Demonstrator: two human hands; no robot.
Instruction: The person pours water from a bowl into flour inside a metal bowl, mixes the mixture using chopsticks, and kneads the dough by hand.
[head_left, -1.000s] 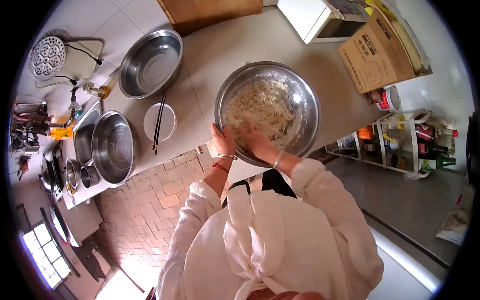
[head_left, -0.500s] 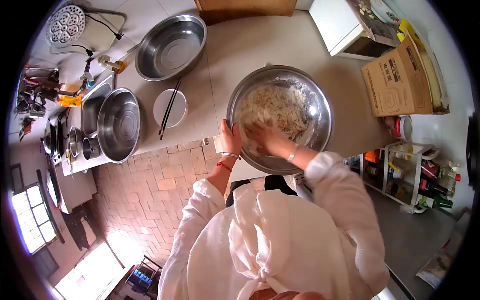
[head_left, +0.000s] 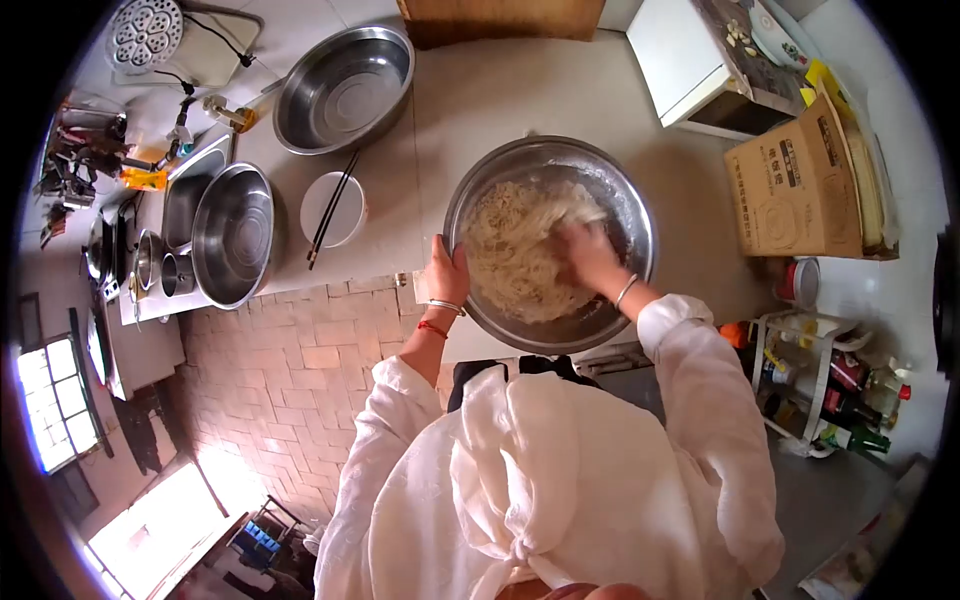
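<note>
A large steel bowl (head_left: 637, 200) stands near the counter's front edge with a pale, shaggy flour mixture (head_left: 515, 250) inside. My left hand (head_left: 447, 272) grips the bowl's left rim, thumb and fingers around the edge. Inside the bowl, at the right side of the mixture, is my right hand (head_left: 590, 258); its fingers are blurred by motion and partly lost in the flour mixture. Left of the bowl, a white bowl (head_left: 345, 215) has dark chopsticks (head_left: 333, 208) lying across it.
An empty steel basin (head_left: 350, 92) sits at the back left, another basin (head_left: 235, 235) by the sink (head_left: 190, 195). A cardboard box (head_left: 795, 185) and a white cabinet (head_left: 680, 60) are at the right. A rack of bottles (head_left: 815, 375) stands at the lower right.
My right hand has moved from the bowl's near left part toward its right side, shifting the mixture. My left hand stays on the rim. The camera view has shifted.
</note>
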